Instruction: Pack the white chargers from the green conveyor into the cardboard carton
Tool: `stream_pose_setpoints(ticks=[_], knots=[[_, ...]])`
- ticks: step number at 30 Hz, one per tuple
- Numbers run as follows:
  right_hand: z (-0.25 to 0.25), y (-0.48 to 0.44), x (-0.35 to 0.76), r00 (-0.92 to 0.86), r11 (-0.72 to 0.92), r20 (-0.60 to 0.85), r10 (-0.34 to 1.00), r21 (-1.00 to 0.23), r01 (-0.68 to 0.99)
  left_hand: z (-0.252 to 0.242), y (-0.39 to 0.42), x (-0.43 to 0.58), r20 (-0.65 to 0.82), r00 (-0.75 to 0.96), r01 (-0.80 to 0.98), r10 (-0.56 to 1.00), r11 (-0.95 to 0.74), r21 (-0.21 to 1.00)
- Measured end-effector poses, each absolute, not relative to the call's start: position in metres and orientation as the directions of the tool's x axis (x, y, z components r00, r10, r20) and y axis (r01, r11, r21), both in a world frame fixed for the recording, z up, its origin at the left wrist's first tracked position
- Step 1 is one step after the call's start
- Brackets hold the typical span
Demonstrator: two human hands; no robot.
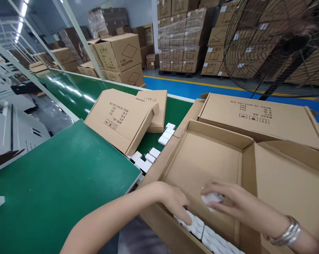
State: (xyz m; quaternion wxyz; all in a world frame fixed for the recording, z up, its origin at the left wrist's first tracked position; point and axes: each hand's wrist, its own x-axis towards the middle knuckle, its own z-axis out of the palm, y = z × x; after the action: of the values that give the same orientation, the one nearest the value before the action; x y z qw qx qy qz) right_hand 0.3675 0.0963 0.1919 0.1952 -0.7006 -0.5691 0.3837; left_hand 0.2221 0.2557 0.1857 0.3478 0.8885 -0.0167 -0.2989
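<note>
An open shallow cardboard box [209,144] lies in front of me. Along its near wall runs a row of white plug chargers [214,240]. My left hand [175,203] reaches in at the row's left end, its fingers closed around a white charger [186,219] there. Above the box floor, to the right, my right hand [228,197] grips another white charger [211,199] between thumb and fingers; it is slightly smeared by motion. A metal bracelet [288,233] circles the right wrist.
Loose white chargers [154,152] lie on the green conveyor left of the box. Beyond them, closed cartons [119,118] rest at a slant. Another closed carton [257,116] stands behind the open box. A large fan [294,44] is at the upper right, before stacked boxes [184,38].
</note>
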Motion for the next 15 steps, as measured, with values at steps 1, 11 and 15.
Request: stream_pose_setpoints(ticks=[1, 11, 15], knots=[[0.187, 0.099, 0.368, 0.113, -0.31, -0.31, 0.944, -0.715, 0.627, 0.188, 0.256, 0.221, -0.525, 0.802, 0.148, -0.286, -0.756, 0.638], [0.164, 0.146, 0.307, 0.064, -0.285, -0.315, 0.947, -0.731, 0.62, 0.252, 0.346, 0.146, 0.1, 0.593, 0.597, 0.799, -0.52, 0.61], [0.163, 0.152, 0.294, -0.071, -0.158, -0.325, 0.943, -0.627, 0.763, 0.23, 0.405, 0.133, 0.244, 0.209, 0.601, 0.947, -0.321, 0.732]])
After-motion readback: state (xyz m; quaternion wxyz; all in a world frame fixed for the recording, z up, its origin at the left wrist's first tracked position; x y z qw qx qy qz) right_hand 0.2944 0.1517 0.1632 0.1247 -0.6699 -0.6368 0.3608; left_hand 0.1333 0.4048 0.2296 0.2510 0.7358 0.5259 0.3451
